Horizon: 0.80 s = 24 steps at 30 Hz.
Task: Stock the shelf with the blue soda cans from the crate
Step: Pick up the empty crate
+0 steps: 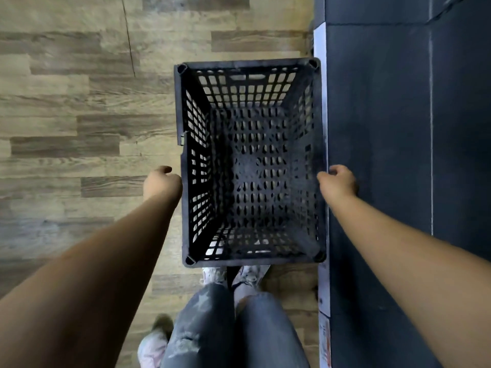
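Note:
The black perforated plastic crate (183, 107) is seen from above, in the middle of the view, and nothing lies in it. No blue soda cans are in view. My left hand (162, 181) is against the outside of the crate's left wall, fingers curled round its edge. My right hand (338, 181) grips the right rim, thumb on the rim and fingers curled on the outer side. The dark shelf (377, 128) runs along the right, touching the crate's right side.
Wood-pattern floor (79, 115) spreads out to the left and beyond the crate. My legs in grey jeans (212, 328) and my light shoes (249, 274) are just below the crate. A white label strip (320, 43) lines the shelf's front edge.

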{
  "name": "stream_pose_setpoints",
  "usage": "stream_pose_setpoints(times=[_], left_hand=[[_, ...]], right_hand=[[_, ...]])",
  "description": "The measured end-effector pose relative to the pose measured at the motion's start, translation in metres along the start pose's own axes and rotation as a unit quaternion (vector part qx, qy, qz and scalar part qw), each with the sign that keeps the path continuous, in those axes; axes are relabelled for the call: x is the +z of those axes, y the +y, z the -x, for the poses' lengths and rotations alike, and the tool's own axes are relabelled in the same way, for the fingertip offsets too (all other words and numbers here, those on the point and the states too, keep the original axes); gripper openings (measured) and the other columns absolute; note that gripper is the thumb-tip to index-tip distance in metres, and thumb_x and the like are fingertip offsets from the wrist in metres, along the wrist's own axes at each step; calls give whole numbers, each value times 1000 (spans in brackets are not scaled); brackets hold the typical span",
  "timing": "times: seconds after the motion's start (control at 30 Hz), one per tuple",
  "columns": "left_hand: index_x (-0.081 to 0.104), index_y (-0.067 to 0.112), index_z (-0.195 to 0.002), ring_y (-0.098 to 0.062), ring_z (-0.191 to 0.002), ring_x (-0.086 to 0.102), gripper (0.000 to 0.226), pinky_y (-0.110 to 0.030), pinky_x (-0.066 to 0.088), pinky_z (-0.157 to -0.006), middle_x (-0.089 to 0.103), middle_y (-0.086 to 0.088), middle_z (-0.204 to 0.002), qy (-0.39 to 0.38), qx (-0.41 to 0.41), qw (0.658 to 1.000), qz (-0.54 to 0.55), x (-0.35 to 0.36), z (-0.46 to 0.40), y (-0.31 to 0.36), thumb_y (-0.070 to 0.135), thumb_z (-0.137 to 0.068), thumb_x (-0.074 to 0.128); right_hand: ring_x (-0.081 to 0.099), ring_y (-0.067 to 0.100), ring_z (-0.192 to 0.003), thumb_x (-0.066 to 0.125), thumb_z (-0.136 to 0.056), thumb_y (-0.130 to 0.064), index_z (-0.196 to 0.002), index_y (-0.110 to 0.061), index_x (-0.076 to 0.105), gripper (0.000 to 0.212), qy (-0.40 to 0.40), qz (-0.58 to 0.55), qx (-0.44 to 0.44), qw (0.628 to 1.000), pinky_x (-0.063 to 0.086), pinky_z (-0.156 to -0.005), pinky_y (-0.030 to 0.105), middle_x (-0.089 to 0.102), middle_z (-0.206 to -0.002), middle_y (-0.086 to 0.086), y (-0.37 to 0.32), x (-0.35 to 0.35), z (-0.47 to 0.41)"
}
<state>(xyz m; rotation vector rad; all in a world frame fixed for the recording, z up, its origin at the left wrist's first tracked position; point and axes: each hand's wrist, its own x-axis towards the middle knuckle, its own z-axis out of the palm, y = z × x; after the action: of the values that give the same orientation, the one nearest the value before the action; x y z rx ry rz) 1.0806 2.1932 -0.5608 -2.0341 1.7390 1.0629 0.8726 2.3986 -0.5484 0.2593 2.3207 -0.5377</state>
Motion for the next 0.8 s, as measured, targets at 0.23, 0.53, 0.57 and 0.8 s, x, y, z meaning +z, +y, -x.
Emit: stream_pose_setpoints(times=[0.23, 0.53, 0.57, 0.8], left_hand=[[57, 7, -121, -15, -71, 55, 31, -13, 45, -53, 59, -2, -84, -103, -41, 979, 172, 33, -46, -10, 1, -93, 45], [57, 4, -98, -23, -80, 52, 18, -33, 42, -73, 55, -12, -91, -122, -122, 949, 265, 28, -58, -8, 11, -81, 56], [57, 4, -98, -23, -80, 51, 19, -33, 41, -72, 54, -12, -92, -129, -126, 947, 267, 25, -57, -7, 11, -80, 56], [56, 5, -100, -23, -77, 52, 18, -30, 41, -64, 54, -12, -91, -130, -122, 946, 272, -12, -41, -5, 11, -84, 55]], right_hand=[[49, 32, -118, 54, -92, -15, -139, -7, 38, 51, -20, -19, 37, 999, 38, -83, 29, 49, -133, 14, 17, 26, -46], [57, 25, -87, 61, -87, -15, -128, 0, 50, 45, -90, -114, 116, 982, 47, -69, 30, 59, -102, 6, 5, 20, -53], [57, 25, -84, 61, -87, -15, -130, 0, 49, 47, -101, -121, 127, 979, 48, -65, 30, 59, -101, 8, 4, 18, -52], [57, 23, -83, 58, -90, -16, -123, -6, 54, 35, -136, -118, 132, 975, 43, -59, 27, 60, -98, 11, -8, -8, -24]])
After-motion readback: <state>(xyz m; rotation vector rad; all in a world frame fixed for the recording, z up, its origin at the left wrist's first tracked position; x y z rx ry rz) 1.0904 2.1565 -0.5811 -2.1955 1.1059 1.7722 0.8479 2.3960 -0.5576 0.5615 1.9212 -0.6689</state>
